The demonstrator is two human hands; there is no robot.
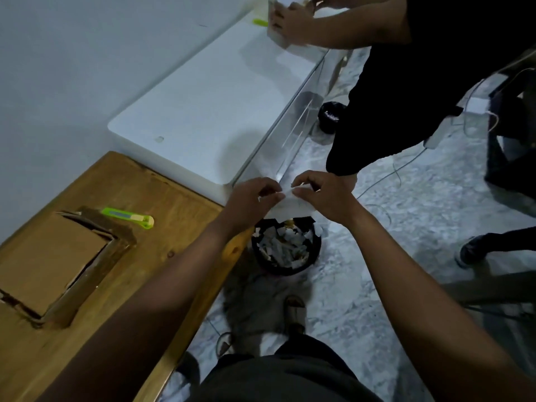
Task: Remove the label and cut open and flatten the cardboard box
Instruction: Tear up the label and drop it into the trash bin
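Both hands are pinching the white label [290, 203] between them, your left hand [255, 198] and right hand [322, 195] gripping opposite edges directly above the bin [285, 248] on the floor. You're leaving the box [55, 259] lying flat on the wooden table [174, 204], well off to your left, its long axis running away from you. Your left hand is nearer it, and the cutter [127, 216] is just beyond the box.
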